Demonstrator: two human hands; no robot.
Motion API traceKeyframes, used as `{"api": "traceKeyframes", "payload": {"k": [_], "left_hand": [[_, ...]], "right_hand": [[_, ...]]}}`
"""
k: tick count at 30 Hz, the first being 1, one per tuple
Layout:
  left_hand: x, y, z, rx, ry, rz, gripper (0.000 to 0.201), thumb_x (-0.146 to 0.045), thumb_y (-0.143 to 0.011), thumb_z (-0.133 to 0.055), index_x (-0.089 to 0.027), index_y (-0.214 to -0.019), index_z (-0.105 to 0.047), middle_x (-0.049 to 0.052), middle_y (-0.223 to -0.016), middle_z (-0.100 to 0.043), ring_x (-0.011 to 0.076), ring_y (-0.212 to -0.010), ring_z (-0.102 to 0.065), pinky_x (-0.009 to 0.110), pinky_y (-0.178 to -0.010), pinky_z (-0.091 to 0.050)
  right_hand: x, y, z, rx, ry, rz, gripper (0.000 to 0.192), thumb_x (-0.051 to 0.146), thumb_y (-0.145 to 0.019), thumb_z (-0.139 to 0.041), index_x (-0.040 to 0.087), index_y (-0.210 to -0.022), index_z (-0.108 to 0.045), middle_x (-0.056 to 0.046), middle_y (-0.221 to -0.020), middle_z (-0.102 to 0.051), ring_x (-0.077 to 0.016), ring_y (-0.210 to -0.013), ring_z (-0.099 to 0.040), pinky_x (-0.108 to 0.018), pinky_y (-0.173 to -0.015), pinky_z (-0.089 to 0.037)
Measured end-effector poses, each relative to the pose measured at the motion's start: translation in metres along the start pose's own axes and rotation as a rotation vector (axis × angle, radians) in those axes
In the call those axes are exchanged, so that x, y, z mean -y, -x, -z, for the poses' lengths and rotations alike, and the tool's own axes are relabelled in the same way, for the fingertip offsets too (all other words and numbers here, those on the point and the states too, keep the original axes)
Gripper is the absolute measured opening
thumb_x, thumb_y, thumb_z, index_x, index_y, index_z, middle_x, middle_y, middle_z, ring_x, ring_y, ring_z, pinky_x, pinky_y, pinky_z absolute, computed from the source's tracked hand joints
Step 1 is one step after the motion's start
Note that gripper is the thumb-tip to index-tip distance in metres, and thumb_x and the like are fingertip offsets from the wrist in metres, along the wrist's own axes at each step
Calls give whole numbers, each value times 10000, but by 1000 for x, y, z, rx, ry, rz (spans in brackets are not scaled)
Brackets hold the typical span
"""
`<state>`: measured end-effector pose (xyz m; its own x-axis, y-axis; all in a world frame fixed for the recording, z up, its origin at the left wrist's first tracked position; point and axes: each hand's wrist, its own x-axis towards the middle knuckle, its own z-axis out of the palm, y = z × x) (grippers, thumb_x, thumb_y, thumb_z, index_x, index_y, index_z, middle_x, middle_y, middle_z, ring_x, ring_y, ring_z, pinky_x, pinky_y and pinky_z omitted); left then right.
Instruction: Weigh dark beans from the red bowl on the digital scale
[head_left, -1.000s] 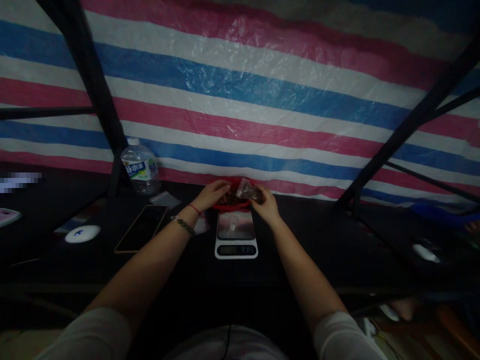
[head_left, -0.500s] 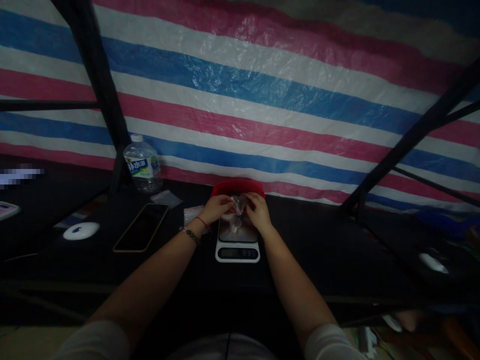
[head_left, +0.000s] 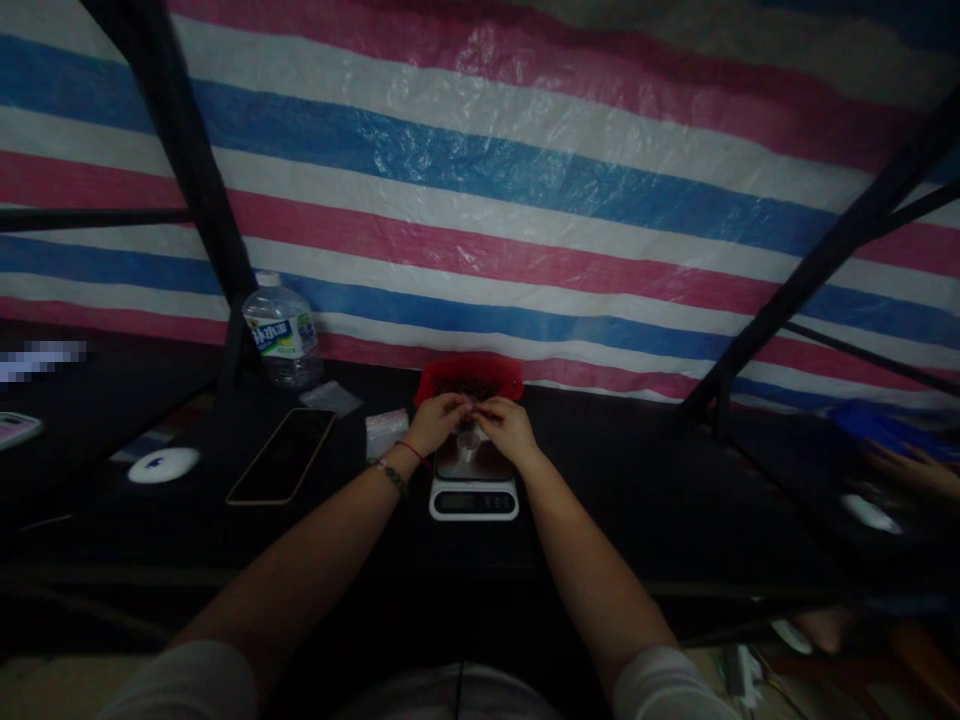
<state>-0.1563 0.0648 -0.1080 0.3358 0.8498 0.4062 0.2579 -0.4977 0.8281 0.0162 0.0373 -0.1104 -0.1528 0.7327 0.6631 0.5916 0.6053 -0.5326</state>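
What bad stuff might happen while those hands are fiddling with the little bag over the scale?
The left hand and right hand pinch a small clear bag just above the scale. If the grip slips, its contents could scatter over the dark table, where they would be hard to spot. An elbow might also nudge the phone or tip the water bottle nearby. The dim light makes slips likelier.

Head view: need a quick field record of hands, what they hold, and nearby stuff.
left hand: pinching small clear bag above scale
right hand: pinching the same bag
scale: white, on black table
red tray: behind scale, dark contents
left of scale: phone, water bottle, white mouse
far right: another person's hand
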Motion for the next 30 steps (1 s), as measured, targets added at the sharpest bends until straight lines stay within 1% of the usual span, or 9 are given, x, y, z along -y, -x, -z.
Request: {"api": "traceKeyframes", "payload": {"k": [4, 7, 11, 18, 25, 27, 30], "left_hand": [[-2, 2, 1, 14, -28, -25, 270, -393, -834, -525, -163, -800, -663, 32, -776, -694, 165, -741, -643, 264, -693, -502], [1, 2, 0, 21, -69, -47, 269, -399, -837, -527, -166, -813, -660, 23, -764, -684, 157, -719, -631, 253, -666, -488], [2, 1, -1, 21, -101, -61, 264, -400, -837, -529, -166, -824, -651, 19, -775, -676, 150, -710, -620, 245, -647, -472], [-7, 0, 1, 62, -198, -69, 245, -347, -857, -500, -171, -788, -655, 5, -738, -654, 142, -683, -593, 242, -629, -437], [-11, -1, -4, 43, -270, -100, 171, -240, -817, -506, -162, -733, -634, 5, -698, -632, 135, -655, -568, 237, -628, -416], [-12, -2, -4, 19, -300, -96, 179, -244, -811, -508, -164, -702, -625, 0, -664, -614, 132, -626, -551, 238, -601, -396], [-14, -1, -3, -24, -347, -73, 196, -277, -796, -523, -170, -658, -611, -4, -620, -587, 136, -595, -532, 245, -571, -372]], "right_hand": [[1, 1, 1, 6, -42, -46, 142, 235, -818, -612, 219, -826, -752, -46, -813, -721, -165, -753, -645, -271, -694, -505], [2, 2, 2, 27, -16, -77, 143, 235, -806, -611, 216, -838, -749, -43, -814, -726, -164, -738, -644, -268, -684, -499], [3, 2, 2, 22, 58, -76, 149, 229, -804, -596, 205, -830, -741, -50, -825, -727, -178, -754, -649, -288, -712, -498], [7, 2, -2, -9, 163, -50, 146, 228, -826, -577, 224, -825, -723, -46, -831, -723, -200, -787, -642, -321, -748, -483], [15, 0, -1, -41, 391, -53, 128, 229, -796, -593, 209, -681, -645, -47, -687, -647, -197, -706, -581, -315, -692, -433], [18, -1, 0, -67, 445, -62, 121, 224, -790, -591, 204, -675, -625, -55, -693, -636, -205, -716, -570, -329, -706, -424], [19, -3, 3, -170, 473, -123, 129, 226, -786, -581, 199, -661, -592, -61, -693, -617, -217, -731, -556, -347, -721, -420]]}}
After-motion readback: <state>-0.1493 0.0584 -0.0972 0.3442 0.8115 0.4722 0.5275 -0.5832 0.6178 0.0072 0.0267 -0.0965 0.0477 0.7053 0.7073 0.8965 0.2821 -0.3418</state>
